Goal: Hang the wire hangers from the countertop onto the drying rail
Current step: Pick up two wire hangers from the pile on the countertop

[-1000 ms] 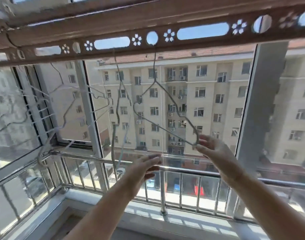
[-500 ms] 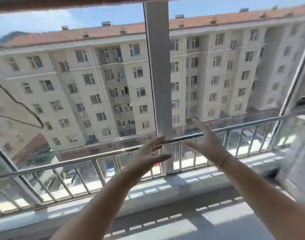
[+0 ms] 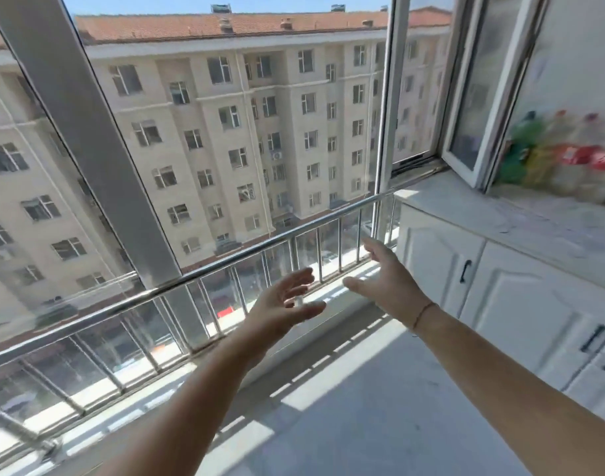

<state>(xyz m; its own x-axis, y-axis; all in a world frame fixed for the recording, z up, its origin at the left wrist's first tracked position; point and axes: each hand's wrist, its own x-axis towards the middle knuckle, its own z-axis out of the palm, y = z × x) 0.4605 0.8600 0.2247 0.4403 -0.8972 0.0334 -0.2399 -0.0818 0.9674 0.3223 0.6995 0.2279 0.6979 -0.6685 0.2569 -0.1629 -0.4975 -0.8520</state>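
My left hand [image 3: 284,304] and my right hand [image 3: 387,280] are both held out in front of me at waist height, fingers spread and holding nothing. They hover before the steel balcony railing [image 3: 225,266]. The pale countertop [image 3: 500,214] lies to the right, beyond my right hand. No wire hanger shows on it from here, and the drying rail is out of view above.
White cabinet doors [image 3: 521,304] with dark handles stand under the countertop. Several blurred coloured bottles [image 3: 562,156] stand at its back right. An open window sash [image 3: 473,97] leans in over the counter. A thick grey window post [image 3: 98,142] rises at left.
The view has swung down and to the right, from the overhead rail with its hanging wire hangers to the countertop. My right hand let go of a hanger; both hands came down open.
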